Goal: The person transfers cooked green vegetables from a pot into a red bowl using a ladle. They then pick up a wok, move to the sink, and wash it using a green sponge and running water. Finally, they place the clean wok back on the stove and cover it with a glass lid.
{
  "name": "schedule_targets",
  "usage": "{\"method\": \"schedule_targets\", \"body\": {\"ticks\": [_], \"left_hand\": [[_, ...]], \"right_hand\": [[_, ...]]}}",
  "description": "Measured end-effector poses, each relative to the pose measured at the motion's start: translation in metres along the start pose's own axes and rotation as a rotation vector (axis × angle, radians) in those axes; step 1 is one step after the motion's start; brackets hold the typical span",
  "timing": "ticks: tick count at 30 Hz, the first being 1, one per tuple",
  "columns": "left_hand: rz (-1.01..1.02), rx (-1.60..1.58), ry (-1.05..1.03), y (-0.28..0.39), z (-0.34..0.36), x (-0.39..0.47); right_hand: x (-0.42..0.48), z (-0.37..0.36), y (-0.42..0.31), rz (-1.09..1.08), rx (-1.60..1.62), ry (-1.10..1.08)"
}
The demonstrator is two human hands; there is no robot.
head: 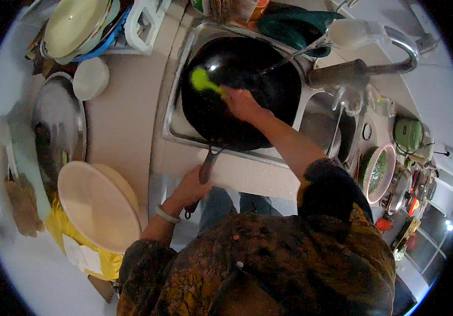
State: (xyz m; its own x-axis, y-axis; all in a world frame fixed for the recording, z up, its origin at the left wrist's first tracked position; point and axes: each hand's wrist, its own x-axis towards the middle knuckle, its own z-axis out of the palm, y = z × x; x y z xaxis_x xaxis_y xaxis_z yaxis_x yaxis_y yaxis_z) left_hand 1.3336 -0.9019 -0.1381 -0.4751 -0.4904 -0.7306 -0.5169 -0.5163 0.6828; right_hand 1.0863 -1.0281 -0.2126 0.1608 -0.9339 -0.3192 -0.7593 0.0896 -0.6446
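Observation:
A large black wok [242, 130] rests in the steel sink basin [179, 120], its handle [209, 166] pointing towards me over the counter's front edge. Around that handle my left hand [191, 189] is closed. My right hand [244, 103] reaches into the wok and grips a bright green dish brush [202, 79]; its round head is at the wok's left inner wall, and whether it touches is hard to tell. Water [285, 60] streams from the faucet [352, 73] at the right into the wok.
On the left counter are a steel lid [62, 118], a white bowl [91, 79], a cream basin [96, 205] and stacked basins [76, 27]. A second sink basin [317, 118] lies right. Beyond it are a pink-rimmed bowl of greens [380, 172] and a green appliance [408, 133].

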Motion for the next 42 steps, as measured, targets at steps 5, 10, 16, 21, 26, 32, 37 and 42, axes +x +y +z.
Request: {"method": "schedule_targets", "body": {"ticks": [5, 10, 16, 21, 26, 32, 37, 42], "left_hand": [[0.006, 0.091, 0.017, 0.0, -0.001, -0.001], [0.055, 0.029, -0.013, 0.002, -0.004, 0.0], [0.049, -0.008, 0.006, -0.007, -0.002, 0.002], [0.036, -0.012, -0.036, 0.001, -0.004, 0.0], [0.035, -0.013, -0.053, 0.008, -0.004, -0.003], [0.055, -0.096, -0.003, -0.02, 0.003, 0.003], [0.082, 0.052, 0.023, -0.002, 0.0, -0.001], [0.023, -0.002, 0.022, -0.015, 0.004, 0.001]], "right_hand": [[0.008, -0.031, 0.048, 0.264, -0.22, 0.282], [-0.052, -0.079, 0.06, 0.049, -0.707, -0.25], [-0.058, -0.045, 0.002, -0.172, -0.297, -0.598], [0.021, -0.003, 0.029, -0.108, -0.256, 0.132], [0.013, -0.089, 0.089, -0.009, -0.709, 0.212], [-0.079, -0.148, 0.035, 0.131, -0.877, -0.307], [-0.094, -0.084, 0.025, 0.079, -0.494, -0.542], [-0.047, -0.055, 0.031, 0.099, -0.608, -0.251]]}}
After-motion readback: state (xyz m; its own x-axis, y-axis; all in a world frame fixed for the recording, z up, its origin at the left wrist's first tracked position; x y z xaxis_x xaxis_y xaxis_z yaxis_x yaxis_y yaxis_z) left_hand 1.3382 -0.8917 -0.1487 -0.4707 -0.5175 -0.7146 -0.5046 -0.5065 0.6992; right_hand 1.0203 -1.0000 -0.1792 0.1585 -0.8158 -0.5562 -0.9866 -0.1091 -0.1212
